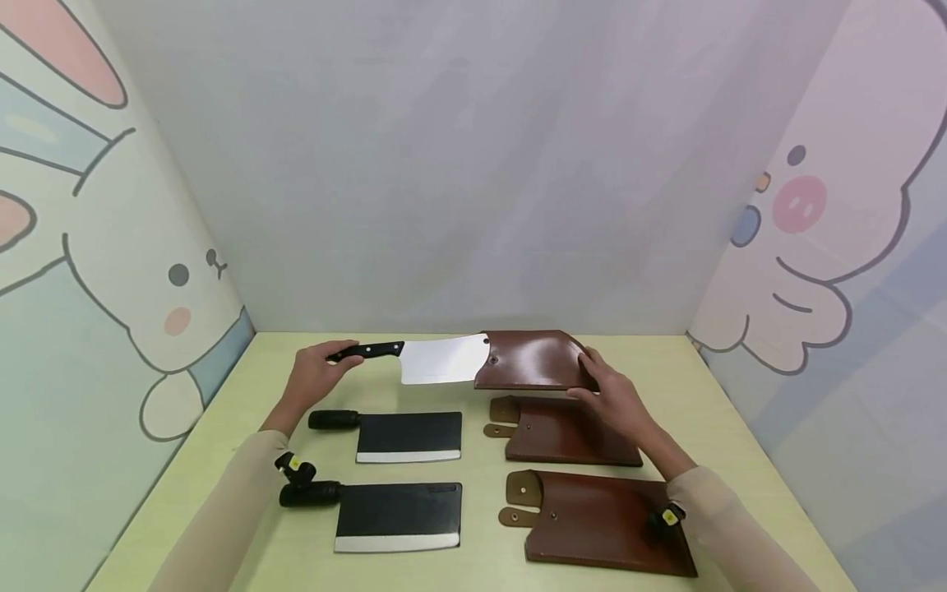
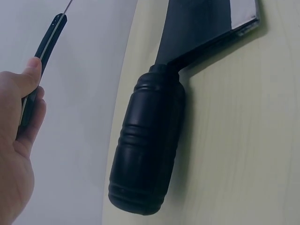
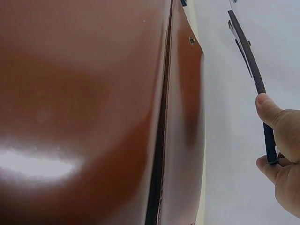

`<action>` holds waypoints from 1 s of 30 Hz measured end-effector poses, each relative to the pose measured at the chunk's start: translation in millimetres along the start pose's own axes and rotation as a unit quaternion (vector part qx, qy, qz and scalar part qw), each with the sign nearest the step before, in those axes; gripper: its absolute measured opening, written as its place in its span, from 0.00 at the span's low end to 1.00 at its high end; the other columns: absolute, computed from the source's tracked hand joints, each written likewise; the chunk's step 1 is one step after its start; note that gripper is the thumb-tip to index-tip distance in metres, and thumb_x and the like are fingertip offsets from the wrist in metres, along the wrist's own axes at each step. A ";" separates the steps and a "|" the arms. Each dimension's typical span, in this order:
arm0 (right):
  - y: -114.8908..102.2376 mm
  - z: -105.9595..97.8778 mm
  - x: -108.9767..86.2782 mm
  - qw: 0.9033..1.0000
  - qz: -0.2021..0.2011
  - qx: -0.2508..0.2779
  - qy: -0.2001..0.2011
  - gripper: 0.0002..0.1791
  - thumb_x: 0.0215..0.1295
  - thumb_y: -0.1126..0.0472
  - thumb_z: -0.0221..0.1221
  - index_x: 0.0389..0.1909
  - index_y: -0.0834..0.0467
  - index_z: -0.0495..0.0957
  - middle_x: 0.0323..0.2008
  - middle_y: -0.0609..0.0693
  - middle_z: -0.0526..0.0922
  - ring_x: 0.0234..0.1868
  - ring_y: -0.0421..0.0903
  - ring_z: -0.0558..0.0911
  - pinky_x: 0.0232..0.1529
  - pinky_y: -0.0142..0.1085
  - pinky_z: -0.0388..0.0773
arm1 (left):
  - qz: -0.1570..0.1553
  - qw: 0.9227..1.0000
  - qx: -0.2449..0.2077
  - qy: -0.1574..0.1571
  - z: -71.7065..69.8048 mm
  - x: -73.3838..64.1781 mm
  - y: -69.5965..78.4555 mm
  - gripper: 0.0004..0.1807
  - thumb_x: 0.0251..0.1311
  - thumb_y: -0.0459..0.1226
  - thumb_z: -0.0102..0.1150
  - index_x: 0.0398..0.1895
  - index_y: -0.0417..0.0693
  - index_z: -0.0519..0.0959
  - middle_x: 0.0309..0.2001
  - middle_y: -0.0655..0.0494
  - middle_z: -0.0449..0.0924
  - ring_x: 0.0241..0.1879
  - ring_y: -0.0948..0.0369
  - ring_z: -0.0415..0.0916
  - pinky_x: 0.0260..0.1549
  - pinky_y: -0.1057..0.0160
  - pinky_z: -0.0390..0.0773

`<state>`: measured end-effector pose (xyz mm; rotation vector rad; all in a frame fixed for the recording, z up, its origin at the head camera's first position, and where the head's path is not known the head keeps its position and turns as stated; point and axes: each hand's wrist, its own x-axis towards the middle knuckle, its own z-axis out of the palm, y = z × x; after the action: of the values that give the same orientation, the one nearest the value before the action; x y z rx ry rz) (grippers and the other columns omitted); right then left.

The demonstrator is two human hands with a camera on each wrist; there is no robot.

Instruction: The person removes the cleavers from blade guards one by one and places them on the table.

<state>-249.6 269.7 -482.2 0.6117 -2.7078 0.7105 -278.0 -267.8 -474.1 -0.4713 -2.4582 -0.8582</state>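
My left hand (image 1: 318,372) grips the black riveted handle of a cleaver (image 1: 442,360), which is raised off the table at the back. The tip end of its silver blade is hidden at the mouth of a brown leather sheath (image 1: 534,359); how deep it sits I cannot tell. At the sheath's far right end, my right hand (image 1: 612,396) pinches it between thumb and fingers. In the left wrist view the hand wraps the cleaver handle (image 2: 46,47). The right wrist view has the held sheath (image 3: 253,65) edge-on, thumb on one face and fingers at the other.
Two black-bladed cleavers, one farther back (image 1: 410,436) and one nearer (image 1: 399,516), lie on the left of the table (image 1: 484,526). Two more brown sheaths, a farther one (image 1: 562,436) and a nearer one (image 1: 602,518), lie at right. A pale wall (image 1: 466,164) stands behind.
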 end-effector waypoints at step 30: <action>5.8 -9.4 -8.2 1.000 0.005 -0.011 0.009 0.45 0.64 0.55 0.70 0.75 0.70 0.60 0.73 0.74 0.61 0.68 0.71 0.70 0.60 0.62 0.73 | -0.007 1.000 0.022 -0.001 -22.7 -3.4 -8.5 0.18 0.63 0.37 0.71 0.53 0.37 0.85 0.47 0.38 0.87 0.45 0.43 0.86 0.37 0.46 0.83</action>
<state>-243.7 281.8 -479.6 0.5854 -2.7005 0.6847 -271.6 -289.4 -464.6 -0.4405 -2.4802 -0.8070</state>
